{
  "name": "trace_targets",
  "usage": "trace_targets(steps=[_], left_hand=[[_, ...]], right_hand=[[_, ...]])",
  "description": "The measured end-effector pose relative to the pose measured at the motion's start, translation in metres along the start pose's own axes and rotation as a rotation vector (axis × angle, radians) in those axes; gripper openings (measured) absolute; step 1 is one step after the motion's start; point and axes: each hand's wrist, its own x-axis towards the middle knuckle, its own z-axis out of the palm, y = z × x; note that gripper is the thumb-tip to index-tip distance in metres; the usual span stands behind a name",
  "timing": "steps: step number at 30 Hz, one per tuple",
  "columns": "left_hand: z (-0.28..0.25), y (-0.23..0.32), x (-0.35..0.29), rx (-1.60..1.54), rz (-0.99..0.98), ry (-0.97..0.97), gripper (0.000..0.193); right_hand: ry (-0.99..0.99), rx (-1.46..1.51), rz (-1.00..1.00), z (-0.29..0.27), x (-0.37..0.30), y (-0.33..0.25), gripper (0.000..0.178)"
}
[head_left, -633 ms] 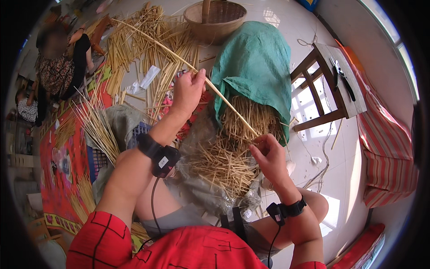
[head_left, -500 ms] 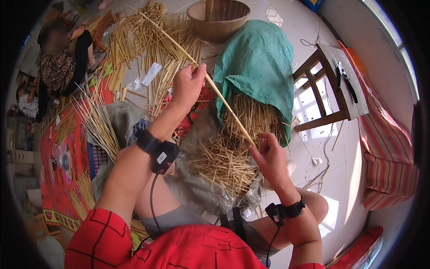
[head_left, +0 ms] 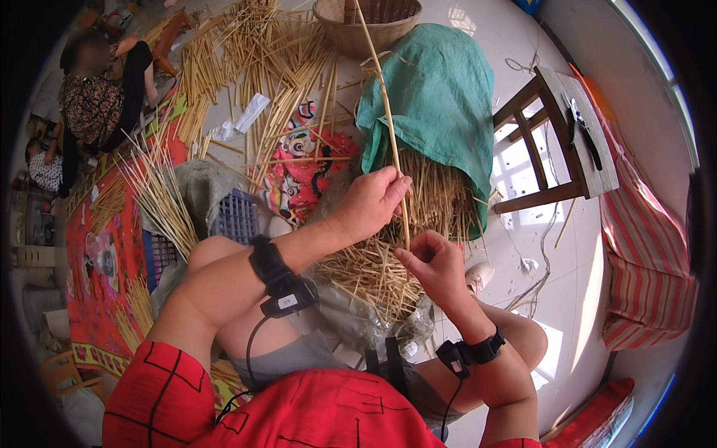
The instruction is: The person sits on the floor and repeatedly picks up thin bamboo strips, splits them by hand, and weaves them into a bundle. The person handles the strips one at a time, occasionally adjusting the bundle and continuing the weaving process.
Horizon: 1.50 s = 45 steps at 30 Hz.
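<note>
While I sit on the tiled floor (head_left: 478, 37), one red patterned mat (head_left: 97, 246) spreads at my left, strewn with more loose straw than I can count. One green cloth (head_left: 441, 104) drapes a heap of cut straw (head_left: 381, 261) that reaches my lap. One wooden stool (head_left: 560, 142) stands at my right, just beside the cloth, with one dark tool lying on its seat. One woven basket (head_left: 366, 19) sits beyond the cloth, near the top edge. One other person (head_left: 97, 97) sits well apart at my far left. My two hands meet over the heap on one long straw stalk (head_left: 381, 97): my left hand (head_left: 370, 201) is closed around it, thumb and fingers wrapped, while my right hand (head_left: 433, 265) pinches its lower end just below. The stalk rises nearly upright toward the basket. Two black wrist bands show, one per arm.
</note>
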Motion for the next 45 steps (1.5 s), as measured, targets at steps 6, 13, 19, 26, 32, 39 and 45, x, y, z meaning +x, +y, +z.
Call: trace_targets(steps=[6, 13, 19, 26, 32, 39, 45], left_hand=[[-0.015, 0.0, 0.009, -0.028, 0.076, -0.041, 0.03], [-0.012, -0.005, 0.008, -0.058, 0.088, -0.097, 0.031], [-0.014, -0.011, 0.009, 0.007, 0.13, -0.079, 0.031], [-0.008, -0.007, 0.005, 0.091, 0.127, -0.058, 0.028], [-0.006, -0.001, -0.001, 0.197, 0.268, -0.069, 0.024], [-0.002, -0.003, -0.003, 0.188, 0.272, -0.081, 0.024], [-0.008, -0.001, 0.001, 0.034, 0.217, -0.17, 0.025]], right_hand=[[-0.226, 0.372, 0.104, -0.004, -0.001, 0.0, 0.014], [-0.202, 0.338, 0.055, 0.001, -0.002, 0.007, 0.014], [-0.169, 0.355, 0.073, 0.005, -0.003, 0.007, 0.01], [-0.17, 0.345, 0.079, 0.009, -0.004, 0.005, 0.009], [-0.162, 0.229, 0.08, 0.01, -0.004, 0.006, 0.008], [-0.149, 0.19, 0.073, 0.01, -0.005, 0.007, 0.009], [-0.213, 0.469, 0.114, 0.011, -0.006, 0.013, 0.006]])
